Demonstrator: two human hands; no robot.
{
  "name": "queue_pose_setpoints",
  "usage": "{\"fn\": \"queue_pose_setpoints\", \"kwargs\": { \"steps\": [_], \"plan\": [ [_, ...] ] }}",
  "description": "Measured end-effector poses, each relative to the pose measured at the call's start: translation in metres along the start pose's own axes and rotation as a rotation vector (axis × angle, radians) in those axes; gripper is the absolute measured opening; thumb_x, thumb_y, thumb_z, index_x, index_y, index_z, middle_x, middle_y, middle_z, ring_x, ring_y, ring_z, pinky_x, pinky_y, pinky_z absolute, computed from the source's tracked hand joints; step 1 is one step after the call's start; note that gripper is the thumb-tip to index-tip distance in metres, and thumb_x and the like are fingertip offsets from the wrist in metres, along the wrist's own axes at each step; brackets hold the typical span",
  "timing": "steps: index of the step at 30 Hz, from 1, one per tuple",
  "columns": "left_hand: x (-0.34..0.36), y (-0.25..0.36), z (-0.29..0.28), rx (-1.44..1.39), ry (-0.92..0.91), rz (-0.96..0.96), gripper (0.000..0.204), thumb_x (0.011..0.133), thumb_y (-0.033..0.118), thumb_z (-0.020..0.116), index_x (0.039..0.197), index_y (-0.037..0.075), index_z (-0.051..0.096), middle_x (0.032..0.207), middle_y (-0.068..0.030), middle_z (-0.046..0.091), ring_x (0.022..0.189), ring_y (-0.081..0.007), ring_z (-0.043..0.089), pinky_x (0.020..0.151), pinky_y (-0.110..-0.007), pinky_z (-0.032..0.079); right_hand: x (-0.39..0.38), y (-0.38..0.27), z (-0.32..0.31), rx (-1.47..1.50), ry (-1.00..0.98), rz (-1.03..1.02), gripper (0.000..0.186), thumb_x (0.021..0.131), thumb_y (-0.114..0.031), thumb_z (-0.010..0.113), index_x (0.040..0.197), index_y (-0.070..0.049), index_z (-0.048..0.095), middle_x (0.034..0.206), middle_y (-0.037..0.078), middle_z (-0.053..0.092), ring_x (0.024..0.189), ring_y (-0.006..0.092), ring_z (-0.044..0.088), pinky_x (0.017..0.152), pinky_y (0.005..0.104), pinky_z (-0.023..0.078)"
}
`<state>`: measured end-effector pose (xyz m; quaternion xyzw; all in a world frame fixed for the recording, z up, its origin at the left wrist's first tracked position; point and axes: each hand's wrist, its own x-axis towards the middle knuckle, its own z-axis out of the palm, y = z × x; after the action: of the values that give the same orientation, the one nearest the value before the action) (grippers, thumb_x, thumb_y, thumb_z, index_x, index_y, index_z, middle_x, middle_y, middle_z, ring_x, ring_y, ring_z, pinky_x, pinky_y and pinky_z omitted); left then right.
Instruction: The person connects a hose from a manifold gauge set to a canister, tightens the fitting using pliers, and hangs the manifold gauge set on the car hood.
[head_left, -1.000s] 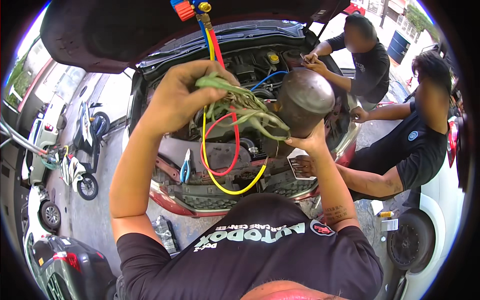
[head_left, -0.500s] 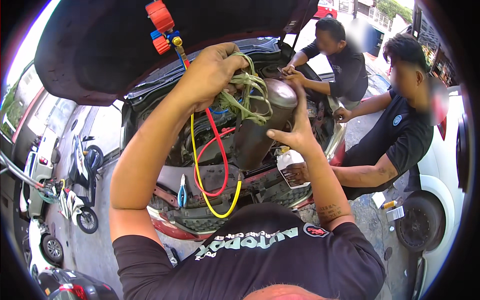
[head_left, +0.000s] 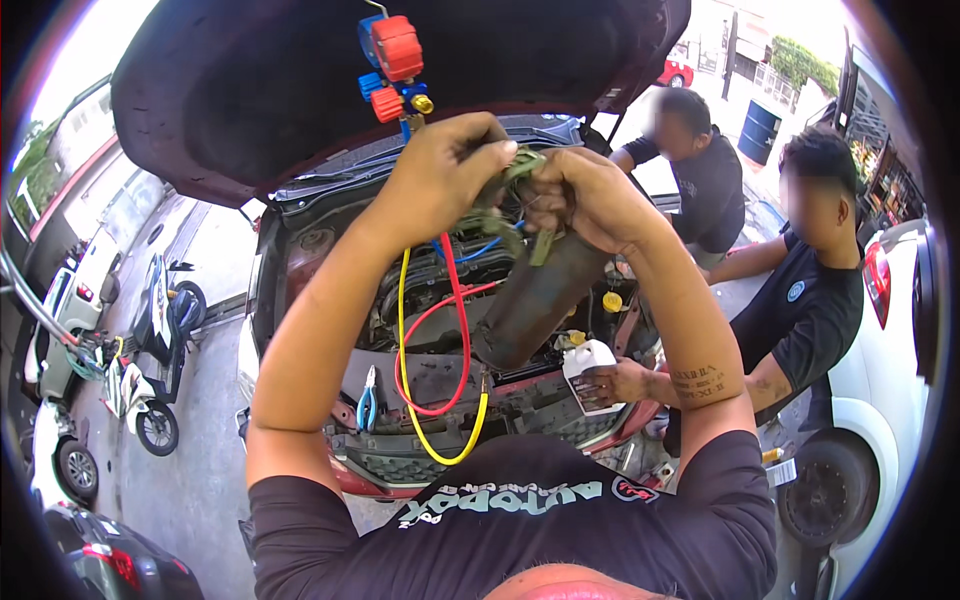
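Note:
My left hand is raised over the engine bay, its fingers closed around a bunched green cord. Close beside it, my right hand is curled shut on the same cord. Just below my hands a dark, worn metal cylinder leans at a slant over the front of the engine bay. My right hand and wrist hide its upper end. How the cord meets the cylinder is hidden.
A gauge manifold hangs from the raised hood, with red and yellow hoses looping down. Blue-handled pliers lie at the front. A co-worker's hand holds a white bottle; another person stands farther back.
My right hand has left the cylinder's side and closed on the cord beside my left hand. The far co-worker's hands have drawn back from the cylinder. The view has shifted.

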<state>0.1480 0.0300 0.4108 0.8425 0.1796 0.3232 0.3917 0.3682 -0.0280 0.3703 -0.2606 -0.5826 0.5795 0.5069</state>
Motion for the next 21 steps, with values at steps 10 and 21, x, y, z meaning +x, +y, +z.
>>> {"fn": "queue_pose_setpoints", "kwargs": {
  "steps": [10,21],
  "plan": [
    [0.014,-0.132,-0.034,0.012,0.835,0.074,0.1,0.089,0.039,0.088,0.161,-0.005,0.034,0.155,-0.0201,0.044,0.146,-0.0304,0.044,0.118,-0.044,0.039,0.05,-0.08,0.03,-0.871,0.221,0.082,0.026,0.101,-0.021,0.061,0.102,0.003,0.069,0.075,0.001,0.058,0.055,0.0106,0.054,0.05,0.0283,0.046],
    [0.075,-0.117,-0.038,-0.482,0.622,0.477,0.049,0.087,0.003,0.085,0.128,0.011,0.058,0.108,0.0019,0.066,0.09,-0.0073,0.063,0.081,-0.026,0.05,0.075,-0.16,0.018,-1.431,0.419,0.105,0.035,0.094,-0.027,0.069,0.095,0.008,0.072,0.072,0.011,0.068,0.058,0.0205,0.069,0.054,0.0356,0.058]
  ]
}}
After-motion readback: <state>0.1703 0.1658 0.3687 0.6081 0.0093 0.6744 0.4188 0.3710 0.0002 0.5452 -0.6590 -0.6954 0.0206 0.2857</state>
